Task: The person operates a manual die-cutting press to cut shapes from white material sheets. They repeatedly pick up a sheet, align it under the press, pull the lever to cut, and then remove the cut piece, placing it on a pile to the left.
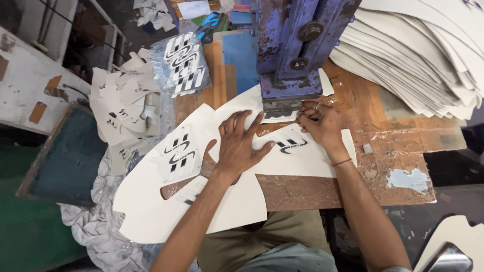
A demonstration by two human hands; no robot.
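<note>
Head view shows the left hand (241,146) spread flat on a white cut sheet (302,153) while the right hand (318,123) pinches its edge beneath the blue metal press (290,55), risking crushed fingers.

Both forearms come up from the bottom edge, bare to the elbow, and converge toward the middle. The left hand (238,146) lies palm down with the wrist straight, fingers spread wide and pressed flat, thumb splayed out to the right; nothing is clasped in it. The right hand (319,123) sits just beside it, a little farther forward, knuckles up and wrist slightly bent. Its fingers curl inward in a tight pinching grip at the fingertips, a ring on one finger. A thin red thread circles the right wrist.
</note>
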